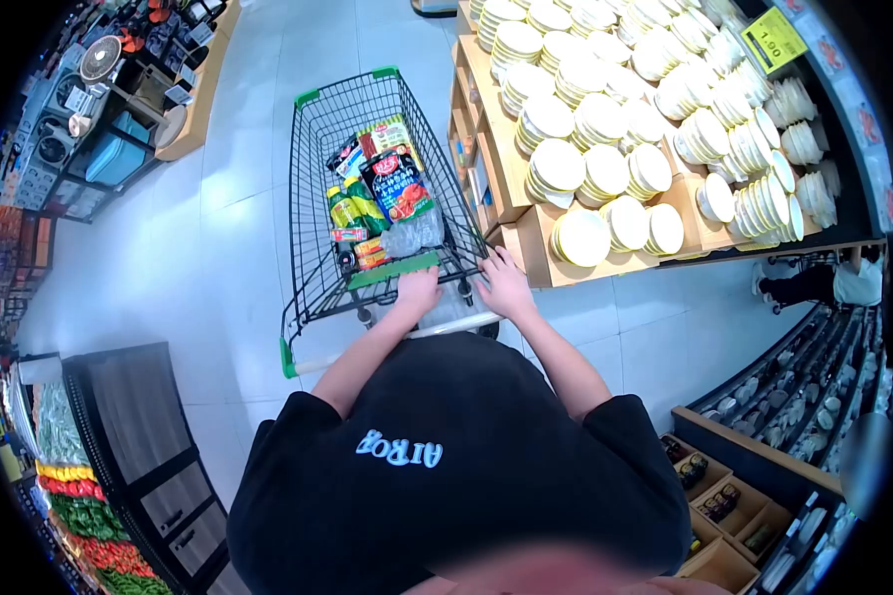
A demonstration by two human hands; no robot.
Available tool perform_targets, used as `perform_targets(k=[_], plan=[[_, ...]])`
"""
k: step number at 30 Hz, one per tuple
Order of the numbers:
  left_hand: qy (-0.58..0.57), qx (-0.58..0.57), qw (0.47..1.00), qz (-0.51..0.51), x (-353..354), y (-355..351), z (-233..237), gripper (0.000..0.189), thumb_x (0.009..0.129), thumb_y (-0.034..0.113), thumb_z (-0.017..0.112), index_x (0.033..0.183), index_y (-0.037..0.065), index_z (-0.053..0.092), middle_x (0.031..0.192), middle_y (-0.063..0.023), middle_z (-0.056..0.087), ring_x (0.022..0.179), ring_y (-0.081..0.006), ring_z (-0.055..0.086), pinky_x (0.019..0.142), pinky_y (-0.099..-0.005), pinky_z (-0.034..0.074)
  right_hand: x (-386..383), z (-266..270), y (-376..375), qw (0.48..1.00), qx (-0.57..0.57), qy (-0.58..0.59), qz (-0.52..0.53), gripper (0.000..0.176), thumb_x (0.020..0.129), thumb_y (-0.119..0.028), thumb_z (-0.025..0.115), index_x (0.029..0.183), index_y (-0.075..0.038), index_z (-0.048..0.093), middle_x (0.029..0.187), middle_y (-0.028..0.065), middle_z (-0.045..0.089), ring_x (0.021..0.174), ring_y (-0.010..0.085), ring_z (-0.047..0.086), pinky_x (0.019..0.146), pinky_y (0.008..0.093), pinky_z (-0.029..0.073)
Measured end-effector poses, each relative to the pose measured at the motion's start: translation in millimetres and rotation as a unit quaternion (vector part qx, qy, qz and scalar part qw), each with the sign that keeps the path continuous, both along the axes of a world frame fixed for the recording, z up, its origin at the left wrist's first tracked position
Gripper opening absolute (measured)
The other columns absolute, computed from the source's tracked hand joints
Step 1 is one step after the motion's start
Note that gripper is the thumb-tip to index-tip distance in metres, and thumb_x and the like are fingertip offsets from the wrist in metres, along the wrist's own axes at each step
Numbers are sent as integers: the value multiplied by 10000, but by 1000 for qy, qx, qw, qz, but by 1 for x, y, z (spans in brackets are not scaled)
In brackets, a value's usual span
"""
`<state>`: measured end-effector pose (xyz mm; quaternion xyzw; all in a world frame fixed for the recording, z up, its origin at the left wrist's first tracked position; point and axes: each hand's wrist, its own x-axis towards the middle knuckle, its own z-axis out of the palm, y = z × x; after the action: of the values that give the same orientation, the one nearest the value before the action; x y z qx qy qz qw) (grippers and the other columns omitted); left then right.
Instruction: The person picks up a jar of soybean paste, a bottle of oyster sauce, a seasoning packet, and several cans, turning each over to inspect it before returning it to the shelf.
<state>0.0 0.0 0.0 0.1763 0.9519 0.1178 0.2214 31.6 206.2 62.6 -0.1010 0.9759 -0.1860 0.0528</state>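
Observation:
A black wire shopping cart [303, 198] with green corners stands in front of me. My left hand [420, 289] is closed over the green panel [395, 269] at the cart's near end, its fingertips partly hidden. Over the cart's right rim, close to the near corner, curl the fingers of my right hand [507, 286]. Inside the basket lie a dark blue food pouch [399, 188], yellow-green bottles [352, 210], a clear plastic bottle or pack [414, 236] and small red-yellow packs [370, 252]. The white push handle [456, 325] runs between my forearms and body.
Stacks of white plates [580, 238] fill a wooden display [546, 263] close on the cart's right. A yellow price sign [773, 41] hangs above it. Fans [100, 59] stand at the far left, vegetables [79, 506] at lower left. Another person [856, 281] is at the right.

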Motion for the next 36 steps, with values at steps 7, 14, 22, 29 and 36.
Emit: perform_targets(k=[7,14,22,29,36], plan=[[45,53,995,-75,15,-53,46,583,769,381,699,1205,30,535,1078,-160,632,971,-314,639,805,-452,503,-8,4,-20,999,15,27,-8,229,820,-227,657,991,-82,605,1108,129,606,1250,330,455,962,443,450],[-32,100,995,4,-2,-92,51,501,834,468,614,1145,75,623,1029,-161,665,954,-338,650,817,-438,526,-16,4,-36,997,0,31,-71,131,888,-186,565,890,-63,611,919,118,642,957,313,579,854,408,476],[17,224,973,50,-13,-112,63,280,852,364,586,926,114,689,834,-130,697,794,-325,673,715,-453,534,-35,-4,-52,998,23,28,-51,129,862,-162,585,903,-53,640,883,136,668,861,352,581,785,426,477],[135,281,950,28,-35,-126,59,187,833,267,607,803,100,686,743,-117,674,681,-313,657,618,-435,524,-54,1,-68,996,16,13,-83,139,869,-154,560,906,-48,642,895,158,662,870,360,582,799,442,474],[188,306,933,39,-62,-135,61,182,823,262,625,765,98,679,666,-112,648,598,-309,636,552,-419,503,-74,6,-81,995,-12,28,-99,119,874,-139,563,895,-46,635,892,143,657,897,354,575,799,442,478]])
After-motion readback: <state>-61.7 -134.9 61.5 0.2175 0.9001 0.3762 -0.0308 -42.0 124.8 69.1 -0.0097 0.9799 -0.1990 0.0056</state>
